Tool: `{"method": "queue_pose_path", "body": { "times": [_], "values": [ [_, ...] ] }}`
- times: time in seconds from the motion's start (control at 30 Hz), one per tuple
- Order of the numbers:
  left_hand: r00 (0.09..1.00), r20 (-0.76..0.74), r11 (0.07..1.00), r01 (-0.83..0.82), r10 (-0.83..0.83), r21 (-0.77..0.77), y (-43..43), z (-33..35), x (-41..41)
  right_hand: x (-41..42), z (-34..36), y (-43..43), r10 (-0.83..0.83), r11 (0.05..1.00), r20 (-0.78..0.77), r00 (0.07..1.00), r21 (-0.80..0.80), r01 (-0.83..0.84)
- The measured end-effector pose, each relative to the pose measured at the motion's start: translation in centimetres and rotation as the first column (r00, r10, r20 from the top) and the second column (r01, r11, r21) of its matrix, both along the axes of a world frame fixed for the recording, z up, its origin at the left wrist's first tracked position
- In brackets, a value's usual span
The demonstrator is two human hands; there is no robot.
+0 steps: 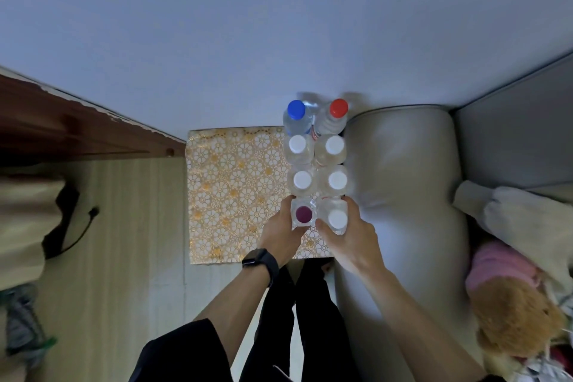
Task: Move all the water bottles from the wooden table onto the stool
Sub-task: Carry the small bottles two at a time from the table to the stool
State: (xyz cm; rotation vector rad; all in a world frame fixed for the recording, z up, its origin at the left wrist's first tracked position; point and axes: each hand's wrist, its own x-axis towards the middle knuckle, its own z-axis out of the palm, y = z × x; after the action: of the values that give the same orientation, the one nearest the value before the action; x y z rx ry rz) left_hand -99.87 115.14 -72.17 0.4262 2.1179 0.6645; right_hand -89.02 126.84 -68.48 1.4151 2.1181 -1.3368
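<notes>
Head view. Gripping the purple-capped bottle (303, 214) with the left hand (279, 236) and the white-capped bottle (337, 219) just beside it with the right hand (350, 242), both at the near right corner of the floral-patterned top (235, 189). Lined in pairs along its right edge: six more bottles (302, 179).

We can read no text, brand, number or sign anywhere. The bottles (298, 146) face us caps up. A sliver of red print on a label between two of them is too small to make out. The watch (259, 260) shows us only a dark face.
</notes>
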Motion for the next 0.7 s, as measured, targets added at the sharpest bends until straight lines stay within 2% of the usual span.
{"method": "queue_pose_path", "body": {
  "times": [0.2,0.33,0.7],
  "values": [
    [0.999,-0.034,0.999,-0.042,0.042,-0.016,0.3,-0.6,0.5,0.0,-0.6,0.0,-0.066,0.998,-0.016,0.998,0.012,0.067],
    [0.998,-0.065,0.999,-0.016,0.013,-0.035,0.3,-0.6,0.6,-0.6,-0.8,0.1,-0.099,0.995,-0.011,0.995,0.009,0.099],
    [0.998,-0.064,0.999,0.018,-0.020,-0.028,0.1,-0.4,0.3,-0.2,-1.0,0.1,-0.094,0.995,-0.055,0.994,-0.025,0.092]
  ]
}}
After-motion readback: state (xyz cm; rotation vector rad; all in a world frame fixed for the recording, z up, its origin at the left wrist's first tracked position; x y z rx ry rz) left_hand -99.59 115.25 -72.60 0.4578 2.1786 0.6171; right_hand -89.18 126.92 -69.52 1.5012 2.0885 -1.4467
